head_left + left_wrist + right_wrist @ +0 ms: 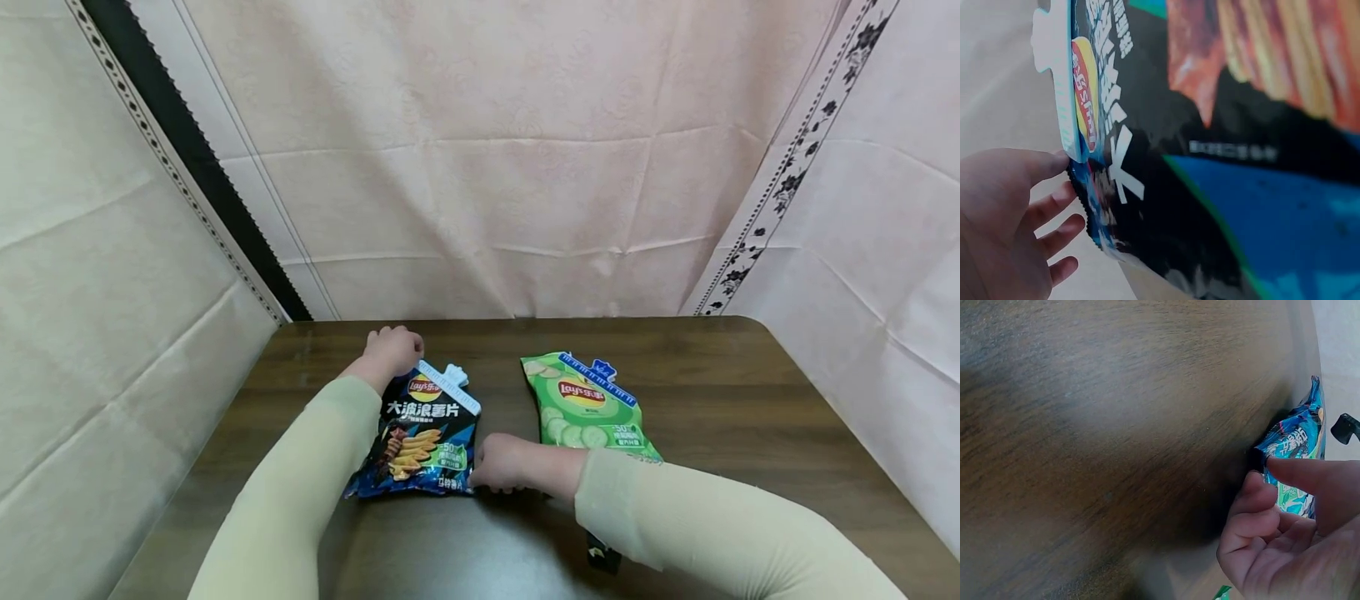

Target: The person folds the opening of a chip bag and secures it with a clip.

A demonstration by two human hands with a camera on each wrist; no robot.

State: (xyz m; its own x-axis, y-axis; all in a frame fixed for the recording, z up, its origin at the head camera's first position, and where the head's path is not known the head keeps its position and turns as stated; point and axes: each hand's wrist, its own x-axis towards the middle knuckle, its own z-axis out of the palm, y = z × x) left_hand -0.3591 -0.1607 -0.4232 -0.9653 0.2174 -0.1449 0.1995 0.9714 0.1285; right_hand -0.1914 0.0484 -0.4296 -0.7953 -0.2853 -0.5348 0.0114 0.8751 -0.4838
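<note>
A black and blue potato chip bag lies on the table, a light blue bag clip across its top edge. My left hand pinches the bag's top left corner; in the left wrist view its thumb meets the end of the clip, the other fingers loosely bent at the bag's edge. The bag's bottom right corner is pinched by my right hand, its thumb against the foil and its fingers curled.
Right of my right hand lies a green chip bag with a dark blue clip, its lower part behind my forearm. A small black object pokes out under the right sleeve. Pale cloth hangs behind the wooden table.
</note>
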